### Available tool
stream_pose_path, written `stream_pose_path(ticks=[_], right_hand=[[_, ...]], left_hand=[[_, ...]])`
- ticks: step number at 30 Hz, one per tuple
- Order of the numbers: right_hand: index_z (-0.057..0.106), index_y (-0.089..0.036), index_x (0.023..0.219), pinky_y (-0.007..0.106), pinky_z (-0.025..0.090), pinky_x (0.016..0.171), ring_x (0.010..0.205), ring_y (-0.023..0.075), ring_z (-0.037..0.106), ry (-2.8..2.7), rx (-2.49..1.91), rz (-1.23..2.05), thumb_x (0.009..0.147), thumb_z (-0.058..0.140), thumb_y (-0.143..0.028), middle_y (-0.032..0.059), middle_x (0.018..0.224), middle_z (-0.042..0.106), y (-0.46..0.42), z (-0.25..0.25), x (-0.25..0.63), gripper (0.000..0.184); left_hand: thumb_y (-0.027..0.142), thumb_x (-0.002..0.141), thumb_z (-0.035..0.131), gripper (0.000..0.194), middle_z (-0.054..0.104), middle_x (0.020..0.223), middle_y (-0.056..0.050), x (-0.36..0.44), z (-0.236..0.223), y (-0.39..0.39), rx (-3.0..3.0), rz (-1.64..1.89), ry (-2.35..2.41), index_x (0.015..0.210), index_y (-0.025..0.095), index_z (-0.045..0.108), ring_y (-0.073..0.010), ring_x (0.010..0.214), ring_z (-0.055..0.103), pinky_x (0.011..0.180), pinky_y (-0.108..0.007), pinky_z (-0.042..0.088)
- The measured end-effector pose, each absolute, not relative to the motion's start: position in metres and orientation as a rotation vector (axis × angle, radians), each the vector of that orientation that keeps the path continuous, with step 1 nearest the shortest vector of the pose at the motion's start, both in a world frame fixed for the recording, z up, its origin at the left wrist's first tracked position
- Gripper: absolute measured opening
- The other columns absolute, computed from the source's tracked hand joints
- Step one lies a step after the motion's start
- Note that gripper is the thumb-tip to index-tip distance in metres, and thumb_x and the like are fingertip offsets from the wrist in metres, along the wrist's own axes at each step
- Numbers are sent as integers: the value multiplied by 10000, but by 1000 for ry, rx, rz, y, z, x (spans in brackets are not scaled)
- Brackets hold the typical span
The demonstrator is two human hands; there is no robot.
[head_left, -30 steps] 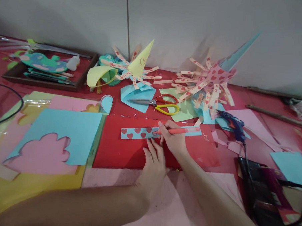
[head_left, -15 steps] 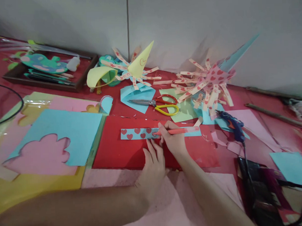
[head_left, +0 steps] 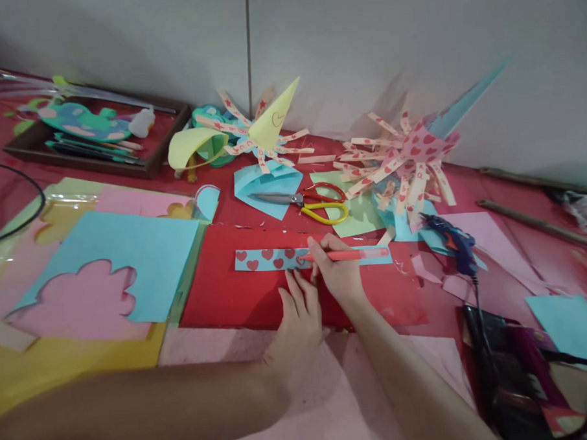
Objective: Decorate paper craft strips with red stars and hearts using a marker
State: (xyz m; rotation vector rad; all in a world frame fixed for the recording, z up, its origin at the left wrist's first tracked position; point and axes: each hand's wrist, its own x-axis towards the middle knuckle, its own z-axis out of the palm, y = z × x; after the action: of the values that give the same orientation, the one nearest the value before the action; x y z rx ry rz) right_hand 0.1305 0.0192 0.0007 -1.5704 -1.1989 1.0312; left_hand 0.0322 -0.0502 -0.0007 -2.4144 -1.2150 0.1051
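A light blue paper strip point(head_left: 268, 259) with red hearts drawn on it lies across a red sheet point(head_left: 228, 294). My right hand point(head_left: 337, 273) is closed around a red marker point(head_left: 356, 254), whose tip rests on the strip near the last heart. My left hand point(head_left: 298, 327) lies flat on the red sheet just below the strip, fingers stretched toward it.
Red and yellow scissors point(head_left: 305, 202) lie behind the strip. Two paper cone crafts with strips point(head_left: 265, 133) point(head_left: 407, 156) stand by the wall. A blue glue gun point(head_left: 447, 239) sits right, a dark tray point(head_left: 92, 135) back left, and a cut blue sheet point(head_left: 115, 260) at left.
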Motion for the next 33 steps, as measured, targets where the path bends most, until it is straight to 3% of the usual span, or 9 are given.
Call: stream_pose_path(ticks=[14, 24, 33], right_hand=[[323, -209, 539, 206, 354, 389, 319, 60, 411, -1211, -1602, 1012, 717, 611, -476, -101, 393, 397, 17, 2, 127, 431], [294, -212, 530, 204, 320, 341, 319, 62, 426, -1214, -1640, 1002, 749, 559, -488, -87, 425, 404, 18, 1, 128, 441], [322, -222, 528, 214, 372, 355, 310, 83, 441, -1160, -1573, 1037, 752, 560, -487, -91, 354, 404, 20, 2, 130, 421]], left_hand=[[492, 764, 510, 654, 566, 1149, -258, 32, 1, -48, -2429, 123, -1192, 1177, -14, 521, -369, 1062, 545, 801, -404, 494], [462, 770, 522, 662, 549, 1153, -287, 32, 1, -49, -2483, 98, -1221, 1195, -45, 489, -383, 1078, 530, 804, -420, 490], [453, 787, 506, 638, 545, 1154, -293, 32, 0, -49, -2524, 77, -1260, 1186, -44, 500, -389, 1099, 513, 810, -422, 485]])
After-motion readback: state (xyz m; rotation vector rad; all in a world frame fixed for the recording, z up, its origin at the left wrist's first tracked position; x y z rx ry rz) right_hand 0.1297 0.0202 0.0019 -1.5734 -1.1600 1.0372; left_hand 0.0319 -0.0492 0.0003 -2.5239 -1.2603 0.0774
